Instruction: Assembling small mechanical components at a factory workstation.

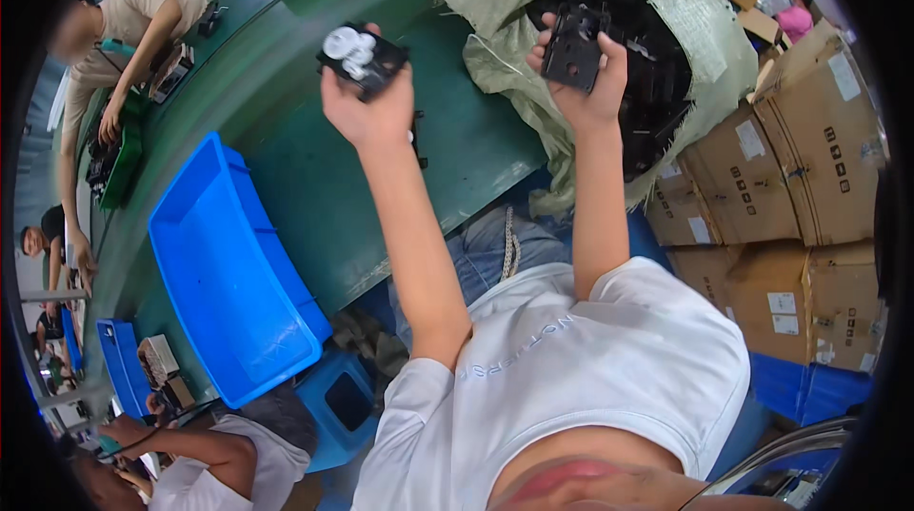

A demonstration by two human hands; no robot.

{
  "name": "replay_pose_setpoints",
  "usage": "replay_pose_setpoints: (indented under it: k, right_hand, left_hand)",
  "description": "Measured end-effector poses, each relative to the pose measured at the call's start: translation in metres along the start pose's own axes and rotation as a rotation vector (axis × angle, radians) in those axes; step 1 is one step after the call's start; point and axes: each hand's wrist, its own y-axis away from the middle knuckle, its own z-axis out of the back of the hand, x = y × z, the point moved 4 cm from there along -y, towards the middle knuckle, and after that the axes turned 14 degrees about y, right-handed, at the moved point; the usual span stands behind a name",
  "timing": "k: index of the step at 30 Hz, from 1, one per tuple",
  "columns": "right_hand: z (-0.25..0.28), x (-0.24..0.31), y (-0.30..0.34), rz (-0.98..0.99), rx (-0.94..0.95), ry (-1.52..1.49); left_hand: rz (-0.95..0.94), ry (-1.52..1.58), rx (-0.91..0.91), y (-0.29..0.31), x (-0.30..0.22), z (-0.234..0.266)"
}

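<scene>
My left hand (376, 111) is closed on a black plastic gear assembly (385, 56), whose round white gears face up. It is held above the green worktable (324, 178). My right hand (598, 97) grips a flat black plastic housing (574, 52) with holes in it, in front of the mouth of a woven sack (709, 20). Many similar black parts (657, 87) lie inside that sack. Beside my left wrist a small dark part (420, 154) is partly visible on the table; its kind is unclear.
A large blue bin (224, 273) stands left on the table. Stacked cardboard boxes (752, 178) fill the right side. At the far left, one person (143, 25) reaches into a green crate (124, 159); another (228, 459) sits lower left, near a blue stool (333, 406).
</scene>
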Motion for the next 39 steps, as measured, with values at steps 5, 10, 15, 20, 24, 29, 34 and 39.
replay_pose_setpoints:
  k: [5,10,15,20,24,29,34,39]
  right_hand:
    - [-0.038,-0.033,0.017,0.017,-0.102,0.424]
    - [-0.072,-0.075,0.02,0.157,0.11,0.551]
    - [-0.083,-0.101,0.017,0.127,0.208,0.323]
    - [-0.102,-0.112,0.018,0.219,0.253,0.469]
    - [-0.103,-0.114,0.021,0.302,0.254,0.604]
    - [-0.101,-0.113,0.024,0.362,0.247,0.676]
    - [-0.096,-0.109,0.023,0.364,0.271,0.686]
    - [-0.104,-0.105,0.023,0.341,0.28,0.699]
  left_hand:
    - [-0.074,-0.117,0.042,0.057,0.011,-0.001]
    - [-0.204,-0.493,0.029,0.071,-0.007,0.005]
    - [-0.265,-0.686,0.051,0.08,-0.014,0.012]
    - [-0.304,-0.76,0.019,0.081,-0.004,-0.002]
    - [-0.305,-0.796,0.002,0.08,0.001,0.001]
    - [-0.291,-0.833,-0.01,0.081,0.004,0.003]
    - [-0.286,-0.847,-0.026,0.083,0.007,0.001]
    - [-0.315,-0.898,-0.029,0.084,0.006,-0.001]
